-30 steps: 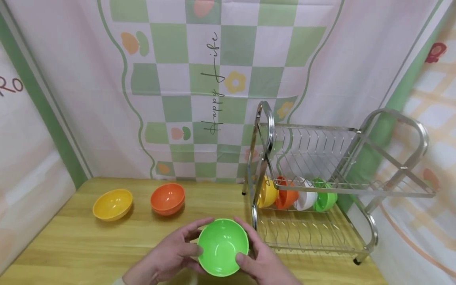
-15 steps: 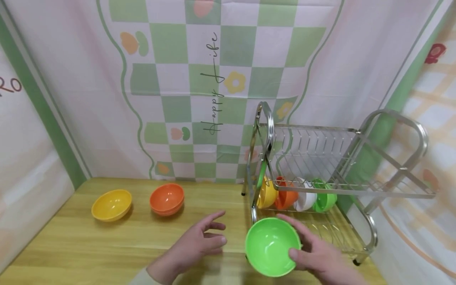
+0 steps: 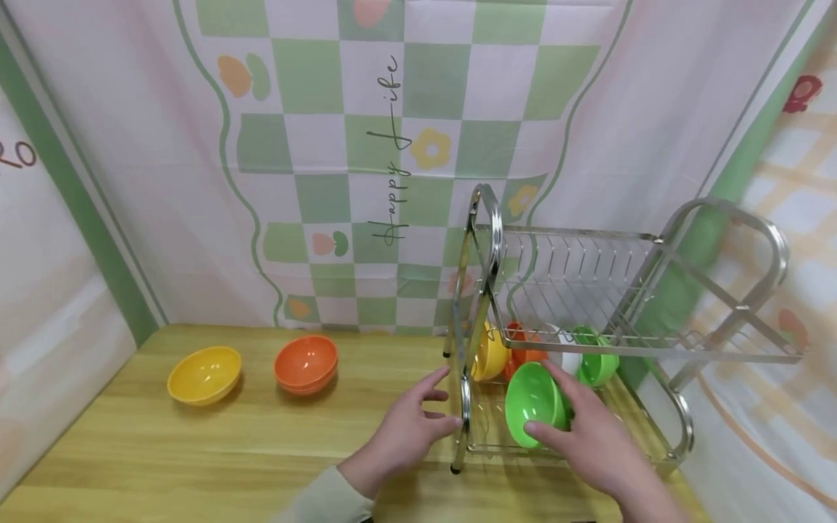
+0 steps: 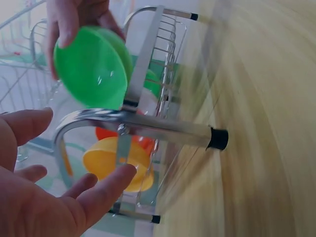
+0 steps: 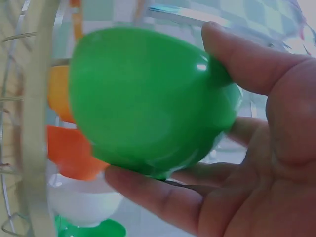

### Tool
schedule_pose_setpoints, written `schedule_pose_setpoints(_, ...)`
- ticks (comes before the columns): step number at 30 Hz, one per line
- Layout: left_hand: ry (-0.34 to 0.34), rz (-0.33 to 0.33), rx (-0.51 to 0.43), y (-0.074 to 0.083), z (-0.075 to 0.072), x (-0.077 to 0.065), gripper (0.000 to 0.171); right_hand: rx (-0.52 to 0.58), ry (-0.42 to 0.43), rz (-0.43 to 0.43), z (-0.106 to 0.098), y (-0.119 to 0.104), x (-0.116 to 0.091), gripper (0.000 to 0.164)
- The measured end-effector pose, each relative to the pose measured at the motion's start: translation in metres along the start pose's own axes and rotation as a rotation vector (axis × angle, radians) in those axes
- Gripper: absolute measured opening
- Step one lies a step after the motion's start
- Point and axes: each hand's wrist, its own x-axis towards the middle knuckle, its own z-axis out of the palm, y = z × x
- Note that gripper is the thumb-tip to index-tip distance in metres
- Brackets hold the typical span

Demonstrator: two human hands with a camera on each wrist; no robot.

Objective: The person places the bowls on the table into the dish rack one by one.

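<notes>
My right hand (image 3: pixel 598 436) grips a bright green bowl (image 3: pixel 531 407) between thumb and fingers, tipped on its side at the front of the lower rack tier. In the right wrist view the thumb lies on one side of the green bowl (image 5: pixel 153 103), with the fingers under the other. My left hand (image 3: pixel 408 428) holds nothing; its loosely spread fingers reach to the left front leg of the metal dish rack (image 3: pixel 466 396). Behind the held bowl, a yellow bowl (image 3: pixel 492 356), an orange bowl (image 3: pixel 516 341), a white bowl (image 3: pixel 567 356) and another green bowl (image 3: pixel 598 363) stand on edge in a row.
Farther left on the wooden table (image 3: pixel 261 450) sit a yellow bowl (image 3: pixel 205 375) and an orange bowl (image 3: pixel 306 365), both upright. The rack's upper wire tier (image 3: pixel 575 290) overhangs the lower one. A patterned curtain (image 3: pixel 320 196) hangs behind the table.
Both hands held the green bowl at first; the left then let go. The right hand carried it rightward and into the lower tier, tilting it sideways. The left hand moved right toward the rack leg.
</notes>
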Motion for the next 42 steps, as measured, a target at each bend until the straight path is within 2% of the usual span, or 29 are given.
schedule_pose_setpoints(10,0.001,0.024,-0.104,-0.005,0.017,0.014,0.079,-0.121,0.010,-0.042,0.032,-0.006,0.019,0.103)
schedule_pose_setpoints(16,0.011,0.053,-0.044,-0.006,0.020,0.015,0.082,-0.128,0.007,-0.043,0.043,-0.005,0.022,0.101)
schedule_pose_setpoints(29,0.000,0.062,0.067,-0.003,0.018,0.014,0.082,-0.105,-0.010,-0.033,0.053,-0.009,0.027,0.101)
schedule_pose_setpoints(35,-0.002,0.063,0.072,-0.004,0.017,0.014,0.082,-0.106,-0.018,-0.025,0.057,-0.009,0.028,0.102)
schedule_pose_setpoints(42,-0.004,0.061,0.074,-0.004,0.017,0.014,0.081,-0.105,-0.005,-0.034,0.052,-0.011,0.026,0.103)
